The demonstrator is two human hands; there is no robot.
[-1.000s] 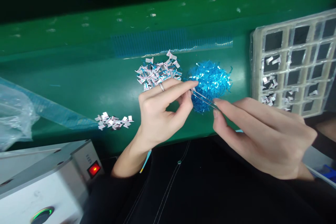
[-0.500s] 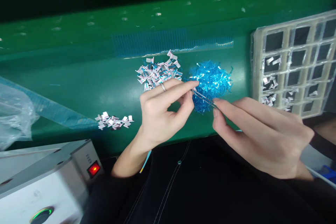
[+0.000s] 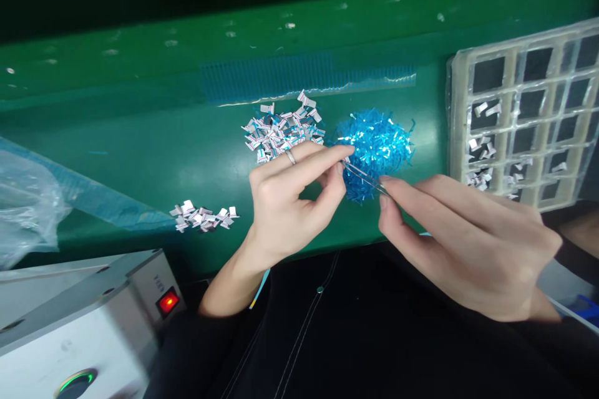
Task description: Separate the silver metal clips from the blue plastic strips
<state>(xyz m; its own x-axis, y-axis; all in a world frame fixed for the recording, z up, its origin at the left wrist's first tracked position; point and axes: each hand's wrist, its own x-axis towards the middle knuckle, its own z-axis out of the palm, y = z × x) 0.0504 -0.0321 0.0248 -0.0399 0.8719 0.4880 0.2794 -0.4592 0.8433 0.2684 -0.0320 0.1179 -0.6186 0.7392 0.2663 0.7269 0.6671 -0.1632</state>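
Observation:
Between the thumb and fingers of my right hand (image 3: 468,243) is a pair of metal tweezers (image 3: 365,178), tips pointing left. My left hand (image 3: 297,199), a ring on one finger, is closed in a pinch right at those tips. It grips a small white piece (image 3: 345,162), of which only an edge shows. Under the fingertips and tweezers spreads a heap of shiny blue film strips (image 3: 377,140). Just beyond my left hand lies a pile of small white pieces with red lines and blue film (image 3: 283,128). A smaller pile of white pieces (image 3: 203,217) sits to its left.
At the right stands a pale compartment tray (image 3: 461,112), some cells holding small pieces. A grey machine (image 3: 93,318) with a lit red switch (image 3: 167,302) occupies the lower left. Clear plastic (image 3: 28,206) lies at the left edge; a ribbed blue strip (image 3: 281,78) runs along the back.
Both hands and the tweezers stay almost exactly where they were. My right hand has shifted very slightly downward; the piles look the same.

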